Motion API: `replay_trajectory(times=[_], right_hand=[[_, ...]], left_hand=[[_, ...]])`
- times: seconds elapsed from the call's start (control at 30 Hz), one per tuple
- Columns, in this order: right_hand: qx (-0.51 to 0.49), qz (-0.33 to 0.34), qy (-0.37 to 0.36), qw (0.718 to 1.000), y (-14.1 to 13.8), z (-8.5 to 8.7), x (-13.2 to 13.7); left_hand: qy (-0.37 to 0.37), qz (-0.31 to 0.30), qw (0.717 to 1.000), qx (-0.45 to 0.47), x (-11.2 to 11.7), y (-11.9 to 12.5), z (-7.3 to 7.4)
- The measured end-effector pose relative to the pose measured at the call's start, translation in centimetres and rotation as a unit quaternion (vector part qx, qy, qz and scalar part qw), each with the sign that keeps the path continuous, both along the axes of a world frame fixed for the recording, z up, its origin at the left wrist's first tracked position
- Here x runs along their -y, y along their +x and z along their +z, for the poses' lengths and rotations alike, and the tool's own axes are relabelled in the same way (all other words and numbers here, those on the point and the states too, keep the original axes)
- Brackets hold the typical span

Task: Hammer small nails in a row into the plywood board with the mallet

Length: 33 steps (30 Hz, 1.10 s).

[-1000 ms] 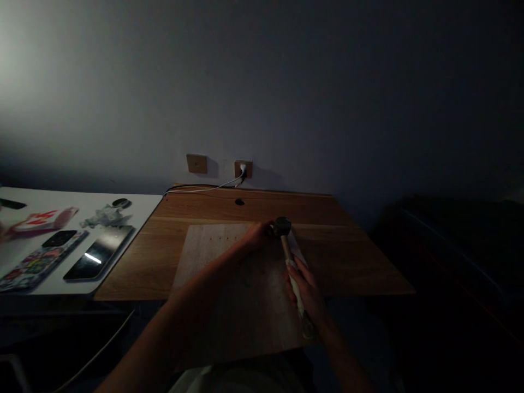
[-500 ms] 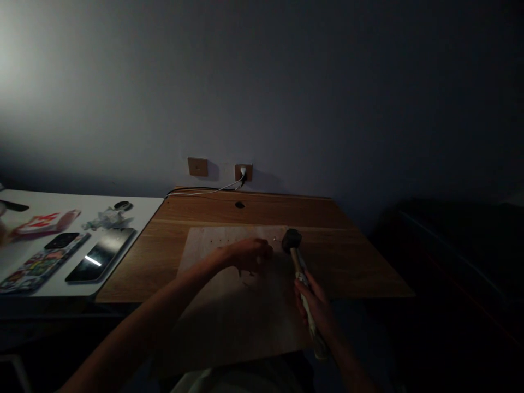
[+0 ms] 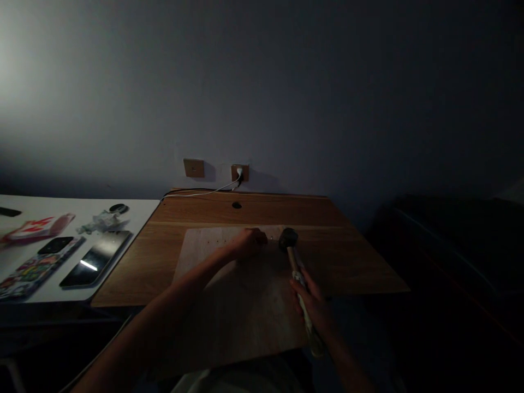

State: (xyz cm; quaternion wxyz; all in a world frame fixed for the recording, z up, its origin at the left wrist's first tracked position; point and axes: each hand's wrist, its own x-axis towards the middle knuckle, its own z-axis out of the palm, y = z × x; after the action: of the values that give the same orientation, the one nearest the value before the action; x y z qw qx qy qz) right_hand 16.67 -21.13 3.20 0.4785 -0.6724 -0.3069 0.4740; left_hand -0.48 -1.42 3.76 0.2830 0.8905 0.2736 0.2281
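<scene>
A pale wooden board lies on a brown wooden desk and overhangs its near edge. My right hand is wrapped round the handle of a hammer, whose dark head hovers near the board's far edge. My left hand rests at the board's far edge just left of the hammer head, its fingers pinched on something small that I cannot make out. A row of small dots, perhaps nails, runs along the board's far edge to the left of that hand. The room is very dark.
A white table adjoins the desk on the left with a phone, a patterned phone case, a red packet and crumpled wrapping. A white cable runs from a wall socket. Dark furniture stands at the right.
My left hand drew back toward the board's middle, then returned to its far edge. The hammer head moved right and nearer, away from that hand, and now hovers just right of it.
</scene>
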Motion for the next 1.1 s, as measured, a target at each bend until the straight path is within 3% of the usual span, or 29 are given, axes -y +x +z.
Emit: replay_trajectory(times=[0.1, 0.2, 0.47, 0.7, 0.83, 1.0, 1.1], right_hand=[[0.001, 0.002, -0.001, 1.0, -0.2, 0.2, 0.0], [-0.005, 0.01, 0.001, 1.0, -0.3, 0.5, 0.1], [-0.01, 0.016, 0.019, 1.0, -0.3, 0.7, 0.1], [-0.015, 0.012, 0.011, 1.0, -0.2, 0.5, 0.1], [-0.023, 0.025, 0.016, 0.999, -0.4, 0.9, -0.1], [-0.017, 0.112, 0.06, 0.992, -1.8, 2.1, -1.4], [-0.006, 0.125, 0.071, 0.99, -2.7, 2.5, -2.3]], left_hand=[[-0.043, 0.074, 0.996, 0.039, -1.6, 0.6, -1.7], [-0.049, 0.095, 0.992, 0.067, -2.1, 0.7, -2.7], [-0.03, 0.111, 0.991, 0.066, -1.8, 0.5, -2.6], [0.066, 0.107, 0.992, 0.022, -2.0, 0.7, -3.2], [0.045, 0.1, 0.994, 0.029, -2.2, 0.8, -3.4], [0.009, 0.102, 0.992, 0.074, -2.2, 0.8, -3.5], [-0.003, 0.095, 0.99, 0.099, -2.1, 0.7, -3.7]])
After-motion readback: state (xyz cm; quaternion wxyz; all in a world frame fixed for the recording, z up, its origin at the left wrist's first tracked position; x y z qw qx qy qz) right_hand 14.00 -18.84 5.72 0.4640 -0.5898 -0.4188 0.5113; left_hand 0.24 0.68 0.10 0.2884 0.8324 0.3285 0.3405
